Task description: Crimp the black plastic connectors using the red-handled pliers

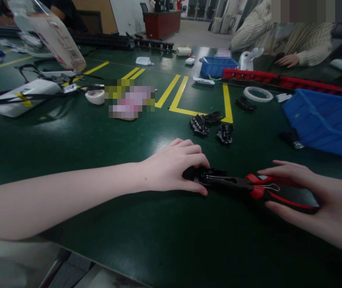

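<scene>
My left hand (173, 168) lies on the dark green table (99, 152), its fingers curled over a small black plastic part (196, 174) and pinning it down. My right hand (311, 204) wraps round the red and black handles of a pair of pliers (249, 186). The pliers' dark jaws point left and reach into the black part under my left fingers. Three more black parts (211, 126) lie a little farther back on the table, beside the yellow floor-style lines (201, 106).
A blue bin (327, 120) stands at the right, a smaller blue bin (217, 66) farther back. A tape ring (258, 94), a red rail (279, 80), and a white device with black straps (21, 96) lie around. Another person in a striped sleeve (291, 40) sits across.
</scene>
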